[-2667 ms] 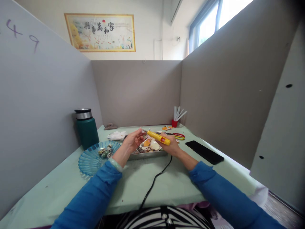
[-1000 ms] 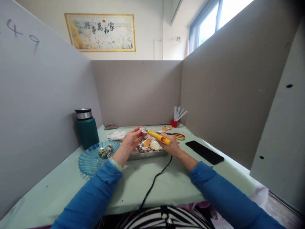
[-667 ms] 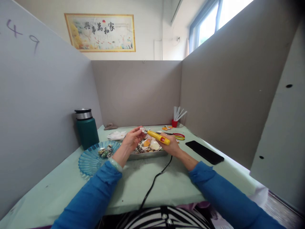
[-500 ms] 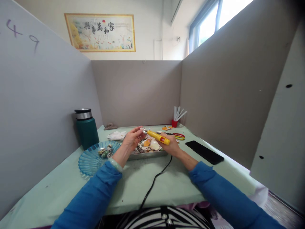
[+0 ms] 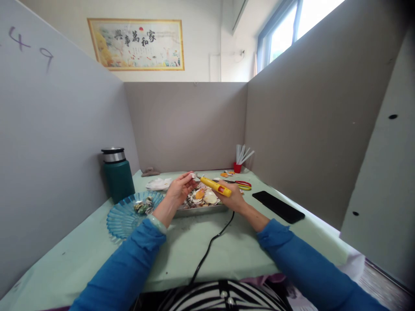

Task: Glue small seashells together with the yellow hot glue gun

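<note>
My left hand [image 5: 179, 190] pinches a small whitish piece, which looks like a shell [image 5: 193, 176], between thumb and fingertips. In my right hand [image 5: 234, 198] is a slim yellow hot glue gun [image 5: 212, 185] with a red trigger, its tip pointing left at the small piece. Whether the tip touches it I cannot tell. A black cord [image 5: 210, 244] runs from the glue gun toward the table's front edge. Below both hands stands a shallow tray [image 5: 197, 210] heaped with shells [image 5: 210, 198], some white, one orange.
A blue glass plate [image 5: 119, 220] with several dark shells lies left, beside a green bottle [image 5: 118, 179]. White tissue [image 5: 158, 184] is behind it. Scissors [image 5: 243, 185], a black phone [image 5: 278, 206] and a red cup [image 5: 237, 167] of white sticks stand right. Grey partitions [image 5: 188, 125] enclose the table.
The small piece in my left fingertips has turned slightly, and the glue gun's tip shows a little apart from it. Otherwise both hands stay in place.
</note>
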Motion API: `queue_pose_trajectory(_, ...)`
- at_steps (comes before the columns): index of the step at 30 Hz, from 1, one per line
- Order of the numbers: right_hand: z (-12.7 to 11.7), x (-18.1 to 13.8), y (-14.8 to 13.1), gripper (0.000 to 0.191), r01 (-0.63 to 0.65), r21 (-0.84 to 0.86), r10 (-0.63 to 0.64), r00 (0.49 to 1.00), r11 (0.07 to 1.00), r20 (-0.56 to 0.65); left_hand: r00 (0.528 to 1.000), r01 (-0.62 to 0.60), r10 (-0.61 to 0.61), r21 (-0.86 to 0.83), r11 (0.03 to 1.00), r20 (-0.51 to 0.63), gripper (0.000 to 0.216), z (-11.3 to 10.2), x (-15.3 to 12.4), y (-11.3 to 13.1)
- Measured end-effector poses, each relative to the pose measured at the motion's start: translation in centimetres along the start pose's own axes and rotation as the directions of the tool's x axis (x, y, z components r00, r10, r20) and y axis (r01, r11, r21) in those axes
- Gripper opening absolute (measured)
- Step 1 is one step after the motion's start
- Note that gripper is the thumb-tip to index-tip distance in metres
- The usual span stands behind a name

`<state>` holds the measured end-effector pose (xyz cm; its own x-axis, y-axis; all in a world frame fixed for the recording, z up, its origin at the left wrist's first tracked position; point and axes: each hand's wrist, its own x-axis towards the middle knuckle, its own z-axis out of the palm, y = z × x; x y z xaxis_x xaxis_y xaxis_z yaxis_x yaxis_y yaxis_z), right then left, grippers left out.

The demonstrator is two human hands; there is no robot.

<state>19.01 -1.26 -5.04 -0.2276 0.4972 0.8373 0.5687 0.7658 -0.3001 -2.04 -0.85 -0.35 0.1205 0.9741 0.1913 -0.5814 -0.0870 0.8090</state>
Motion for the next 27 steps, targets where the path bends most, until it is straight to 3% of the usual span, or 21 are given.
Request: queue_pose_trajectory(27, 0.14, -0.07, 0.11, 0.015, -0.002, 0.01, 0.002, 1.0, 1.0, 0.014, 1.0, 0.007, -0.007, 0.003, 1.0, 0.003, 0.021, 0.03, -0.11, -0.01)
